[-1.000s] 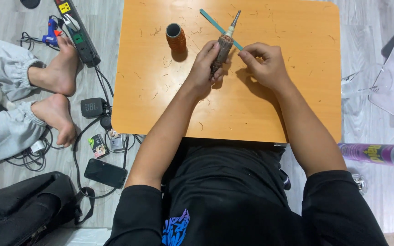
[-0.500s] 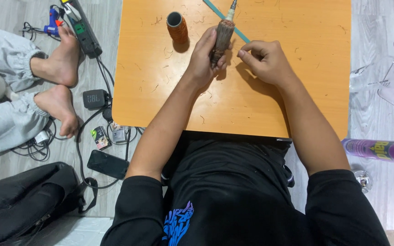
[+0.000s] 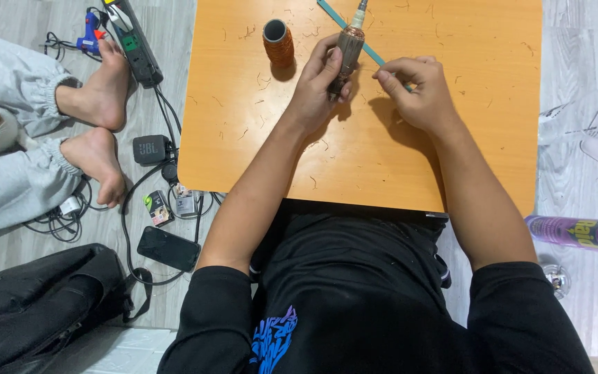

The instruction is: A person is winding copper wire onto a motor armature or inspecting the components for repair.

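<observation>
Left hand (image 3: 316, 86) is gripping the armature (image 3: 346, 52) upright over the table (image 3: 243, 152). Right hand (image 3: 417, 93), just beside, is pinching something fine, probably wire, over the teal strip (image 3: 333, 14). Winding step in hand, judging by the spool (image 3: 278, 43) beyond the left hand; next move needs steady tension.

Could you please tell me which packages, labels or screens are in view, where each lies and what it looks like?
Spray can: floor, right of table; purple cylinder, yellow label.
Phone: floor, left of the person; dark, blank screen.
Two small packets: floor among cables; colourful, rectangular.
Black adapter: floor beside feet; white label.
</observation>
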